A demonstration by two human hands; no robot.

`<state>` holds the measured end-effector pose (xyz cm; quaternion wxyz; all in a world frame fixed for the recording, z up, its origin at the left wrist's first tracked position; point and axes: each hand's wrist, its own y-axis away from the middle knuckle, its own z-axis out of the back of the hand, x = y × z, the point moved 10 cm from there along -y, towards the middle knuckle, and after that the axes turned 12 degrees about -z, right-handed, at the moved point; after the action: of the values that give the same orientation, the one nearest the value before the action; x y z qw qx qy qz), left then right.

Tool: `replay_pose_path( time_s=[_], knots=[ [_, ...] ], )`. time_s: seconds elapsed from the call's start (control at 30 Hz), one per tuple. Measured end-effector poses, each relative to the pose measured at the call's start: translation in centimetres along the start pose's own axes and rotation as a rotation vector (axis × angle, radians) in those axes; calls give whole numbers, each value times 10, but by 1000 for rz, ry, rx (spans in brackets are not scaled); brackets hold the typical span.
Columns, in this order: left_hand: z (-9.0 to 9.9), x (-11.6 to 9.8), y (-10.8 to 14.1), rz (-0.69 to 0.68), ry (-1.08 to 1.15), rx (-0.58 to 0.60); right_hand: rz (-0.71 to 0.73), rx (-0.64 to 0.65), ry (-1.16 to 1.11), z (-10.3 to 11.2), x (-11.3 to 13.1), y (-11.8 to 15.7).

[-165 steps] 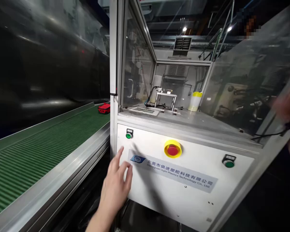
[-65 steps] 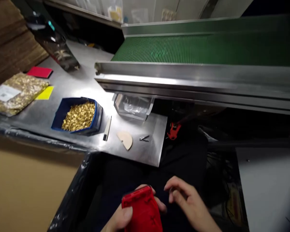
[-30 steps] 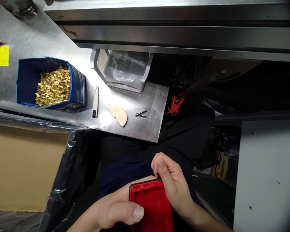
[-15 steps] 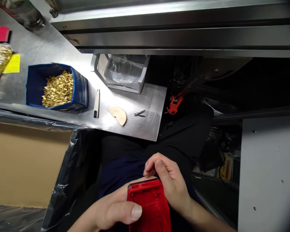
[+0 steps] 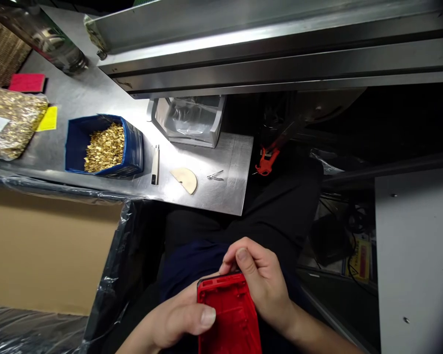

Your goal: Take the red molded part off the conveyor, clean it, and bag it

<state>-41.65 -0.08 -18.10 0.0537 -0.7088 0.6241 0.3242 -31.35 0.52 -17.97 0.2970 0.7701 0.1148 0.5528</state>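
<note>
A red plastic shell (image 5: 231,314) with a dark outer edge lies over the lap at the bottom centre, its hollow side up. My left hand (image 5: 184,317) grips it from the left, the thumb on its rim and the fingers hidden beneath. At the shell's upper right corner is my right hand (image 5: 260,278), with curled fingers and the thumb close to the index finger. Whether something small sits between those fingertips is hidden.
On the metal table (image 5: 221,196) are a blue bin (image 5: 135,152) of brass pieces, a white-handled tool (image 5: 155,164), a beige half-disc (image 5: 186,179), small metal parts (image 5: 216,175) and a grey bin (image 5: 192,140). A lined box (image 5: 51,250) stands left; an orange tool (image 5: 268,162) hangs beyond the table.
The view has shifted, so the table items appear farther right and slightly lower. My right hand's fingers are a little closer to the shell's upper edge. My left hand keeps its hold.
</note>
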Motion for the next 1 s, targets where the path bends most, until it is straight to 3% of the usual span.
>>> replay_pose_path(
  time_s=[0.3,0.43,0.5,0.6,0.67,0.77,0.9,0.97,1.0],
  knots=[
    [-2,-6,-16,30,22,23,61,-274,238,25,9,-2],
    [2,-5,-22,34,49,14,62,-198,205,27,6,-3],
    [3,-4,-22,51,63,24,113,-249,199,42,3,3],
    [4,-2,-21,88,103,55,231,-503,194,84,2,19],
    [3,-4,-22,93,107,76,213,-532,211,97,0,16],
    [-1,-13,-27,43,46,114,122,-255,243,75,10,-10],
    [-6,-22,-35,-49,-54,184,43,315,251,3,34,-30],
    [-5,-23,-37,-74,-83,194,30,474,272,-20,39,-28],
    [-3,-23,-37,-80,-92,189,43,491,281,-24,40,-28]
  ],
)
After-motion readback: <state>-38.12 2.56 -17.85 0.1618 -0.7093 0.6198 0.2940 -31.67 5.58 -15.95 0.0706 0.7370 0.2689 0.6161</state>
